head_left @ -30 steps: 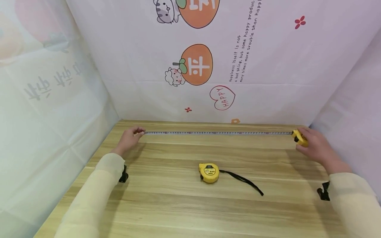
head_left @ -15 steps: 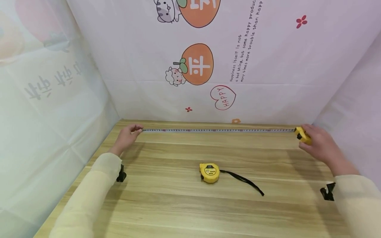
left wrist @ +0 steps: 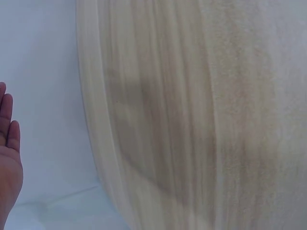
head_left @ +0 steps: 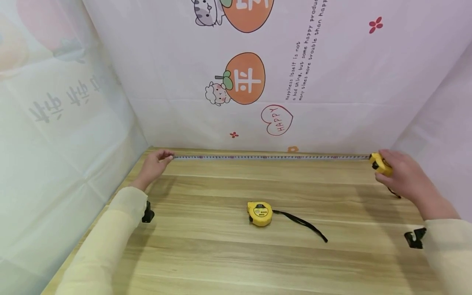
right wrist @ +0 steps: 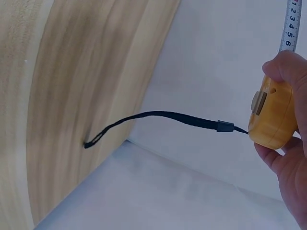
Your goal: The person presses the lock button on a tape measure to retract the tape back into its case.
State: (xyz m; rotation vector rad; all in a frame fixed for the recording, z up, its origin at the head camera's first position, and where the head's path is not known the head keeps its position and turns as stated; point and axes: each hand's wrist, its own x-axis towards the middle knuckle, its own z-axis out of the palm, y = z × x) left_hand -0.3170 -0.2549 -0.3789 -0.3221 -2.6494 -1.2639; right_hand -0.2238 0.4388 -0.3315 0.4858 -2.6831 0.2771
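Observation:
My right hand (head_left: 405, 172) grips the yellow case of a tape measure (head_left: 381, 164), seen close in the right wrist view with its black strap (right wrist: 182, 119) dangling. From it a white tape blade (head_left: 265, 157) runs straight across to the left, along the rear of the table. At the blade's far end my left hand (head_left: 153, 164) pinches the tip between thumb and fingers. In the left wrist view only part of the left hand (left wrist: 8, 158) shows at the edge, and the blade is out of sight. A second yellow tape measure (head_left: 260, 214) lies on the table, its blade retracted.
The wooden table (head_left: 221, 262) meets a printed cloth wall (head_left: 166, 123) at the back. Cloth walls also stand close on the left and right. The second tape measure's black strap (head_left: 302, 223) trails rightward over the wood.
Both hands have moved back towards the rear wall and farther apart. The blade between them is drawn out longer and lies nearer the wall. The second tape measure stays put.

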